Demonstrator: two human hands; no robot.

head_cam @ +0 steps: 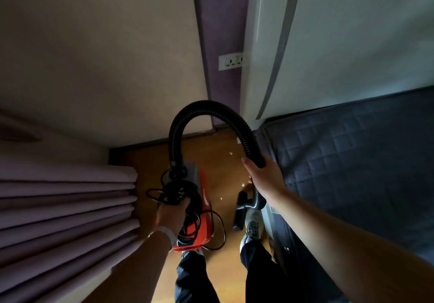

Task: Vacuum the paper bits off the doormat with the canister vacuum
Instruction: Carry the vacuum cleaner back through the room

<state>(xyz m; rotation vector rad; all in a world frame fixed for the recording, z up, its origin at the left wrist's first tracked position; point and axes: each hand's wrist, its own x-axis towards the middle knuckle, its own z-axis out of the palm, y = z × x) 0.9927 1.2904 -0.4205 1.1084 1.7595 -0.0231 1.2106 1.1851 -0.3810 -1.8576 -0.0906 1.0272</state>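
Fingers of the left hand (172, 215) wrap the vacuum (206, 199) by its handle, the right hand (264, 177) grips the hose (211, 105); paper bits (231, 154) lie untouched (cord (218, 232) seemingly bundled), vacuuming not begun.

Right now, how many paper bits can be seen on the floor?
3. One paper bit lies left of the hose; a second beside the right hand; a third between the vacuum and nozzle. Others may be hidden.
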